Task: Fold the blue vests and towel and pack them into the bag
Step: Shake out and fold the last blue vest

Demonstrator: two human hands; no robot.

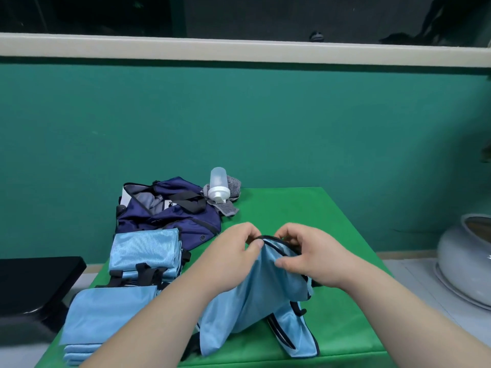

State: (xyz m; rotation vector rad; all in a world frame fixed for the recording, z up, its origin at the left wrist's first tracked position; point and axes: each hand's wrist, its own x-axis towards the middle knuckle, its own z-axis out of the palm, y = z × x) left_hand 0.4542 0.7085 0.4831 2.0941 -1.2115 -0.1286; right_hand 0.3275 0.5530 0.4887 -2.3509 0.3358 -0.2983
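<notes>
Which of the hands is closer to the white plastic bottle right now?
Left. The left hand pinches the vest's top edge on the near side of the bottle, almost in line with it; the right hand pinches the same edge farther to the right.

Bottle (pixel 218 185) on green table (pixel 305 208); possibly ceramic pot (pixel 462 261).

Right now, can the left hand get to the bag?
Probably yes, once it lets go. The left hand pinches the vest at its edge together with the right hand, so it is busy. The bag lies open just beyond it, with nothing between.
</notes>
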